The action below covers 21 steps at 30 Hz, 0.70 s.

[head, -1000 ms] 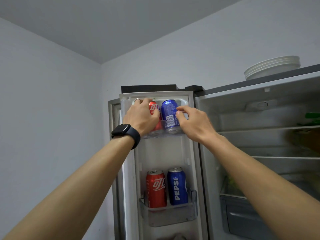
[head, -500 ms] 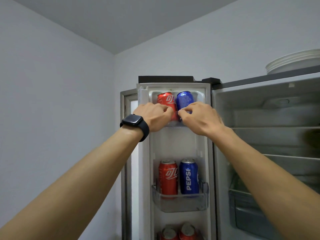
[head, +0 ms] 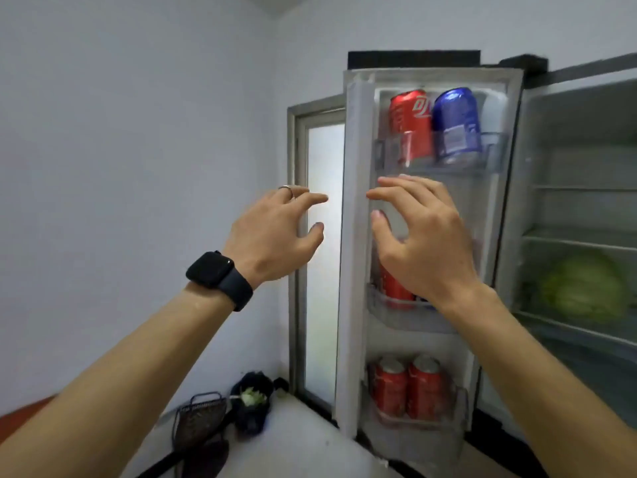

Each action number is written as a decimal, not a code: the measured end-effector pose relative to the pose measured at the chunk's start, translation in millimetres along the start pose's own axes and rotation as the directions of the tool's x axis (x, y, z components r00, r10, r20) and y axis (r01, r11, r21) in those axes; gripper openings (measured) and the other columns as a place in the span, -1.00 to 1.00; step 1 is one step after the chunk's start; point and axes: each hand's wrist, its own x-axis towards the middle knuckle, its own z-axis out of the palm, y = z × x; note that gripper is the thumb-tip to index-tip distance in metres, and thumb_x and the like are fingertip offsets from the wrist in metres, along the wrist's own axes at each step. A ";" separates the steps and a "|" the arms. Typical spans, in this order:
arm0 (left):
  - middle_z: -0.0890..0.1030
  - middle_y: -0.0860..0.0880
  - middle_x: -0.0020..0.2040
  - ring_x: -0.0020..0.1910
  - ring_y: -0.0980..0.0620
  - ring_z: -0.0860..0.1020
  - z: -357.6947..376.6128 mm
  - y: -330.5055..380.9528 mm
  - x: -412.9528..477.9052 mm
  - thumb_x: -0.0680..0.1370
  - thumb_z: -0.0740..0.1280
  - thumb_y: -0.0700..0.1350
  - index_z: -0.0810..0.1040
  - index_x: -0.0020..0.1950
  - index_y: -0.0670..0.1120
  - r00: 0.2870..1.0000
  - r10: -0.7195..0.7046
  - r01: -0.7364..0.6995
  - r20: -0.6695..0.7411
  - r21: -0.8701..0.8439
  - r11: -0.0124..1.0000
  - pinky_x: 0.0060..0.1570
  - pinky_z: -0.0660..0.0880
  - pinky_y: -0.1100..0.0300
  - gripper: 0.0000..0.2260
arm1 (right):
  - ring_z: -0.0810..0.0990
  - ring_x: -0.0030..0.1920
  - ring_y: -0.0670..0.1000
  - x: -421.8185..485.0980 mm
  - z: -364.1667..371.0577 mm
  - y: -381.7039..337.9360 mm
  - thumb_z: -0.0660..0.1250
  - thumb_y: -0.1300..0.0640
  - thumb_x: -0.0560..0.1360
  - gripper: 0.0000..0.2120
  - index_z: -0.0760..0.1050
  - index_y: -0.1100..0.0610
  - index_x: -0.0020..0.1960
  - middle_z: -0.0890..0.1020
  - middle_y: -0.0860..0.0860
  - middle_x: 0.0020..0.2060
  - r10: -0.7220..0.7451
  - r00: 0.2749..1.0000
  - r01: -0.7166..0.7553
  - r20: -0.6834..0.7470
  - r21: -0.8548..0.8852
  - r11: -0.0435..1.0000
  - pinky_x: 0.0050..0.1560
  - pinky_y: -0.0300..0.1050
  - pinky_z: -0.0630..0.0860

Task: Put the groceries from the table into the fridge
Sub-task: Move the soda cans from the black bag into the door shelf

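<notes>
A red can [head: 410,124] and a blue can [head: 456,122] stand side by side in the top shelf of the open fridge door [head: 356,236]. My left hand [head: 275,232], with a ring and a black watch at the wrist, hangs below and left of them, fingers loosely spread, holding nothing. My right hand [head: 424,239] is in front of the door's middle shelf, also empty with relaxed fingers. It hides most of the middle shelf's cans [head: 394,288]. Two red cans [head: 408,388] fill the bottom door shelf.
The fridge's main compartment [head: 579,188] stands open at the right with a green cabbage [head: 582,288] on a shelf. A frosted-glass door [head: 324,257] is behind the fridge door. On the floor at lower left lie a dark bag [head: 251,401] and a mesh basket [head: 200,419].
Both hands let go of the top-shelf cans and dropped back toward me, now empty. The view tilted down, showing the bottom shelf and floor.
</notes>
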 end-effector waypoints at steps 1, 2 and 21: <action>0.46 0.11 0.38 0.34 0.07 0.39 1.1 -16.5 -27.0 0.58 0.24 0.10 0.42 0.42 0.20 0.999 -0.034 0.033 0.030 0.033 0.999 0.18 0.41 0.11 -0.61 | 0.47 0.33 -0.03 -18.0 13.6 -11.2 0.29 0.05 0.54 -0.70 0.62 0.06 0.22 0.62 -0.05 0.23 0.021 0.999 -0.023 0.043 0.068 0.997 0.39 -0.13 0.36; 0.46 0.09 0.38 0.34 0.05 0.40 2.2 -34.5 -56.3 0.58 0.25 0.09 0.43 0.42 0.19 0.996 -0.070 0.066 0.061 0.068 0.996 0.20 0.40 0.10 -0.61 | 0.47 0.32 -0.05 -37.0 27.9 -24.1 0.30 0.06 0.55 -0.71 0.61 0.05 0.24 0.62 -0.07 0.23 0.049 0.994 -0.063 0.102 0.139 0.988 0.38 -0.18 0.35; 0.39 0.03 0.46 0.44 0.01 0.32 -106.4 -288.5 -554.1 0.60 0.21 0.09 0.37 0.46 0.16 0.370 -0.789 0.641 0.491 0.480 0.599 0.40 0.28 0.07 -0.59 | 0.37 0.40 -0.14 -360.1 265.2 -393.0 0.18 -0.08 0.66 -0.65 0.45 -0.13 0.42 0.50 -0.19 0.37 -0.139 0.394 -0.455 0.908 0.325 0.829 0.29 -0.37 0.16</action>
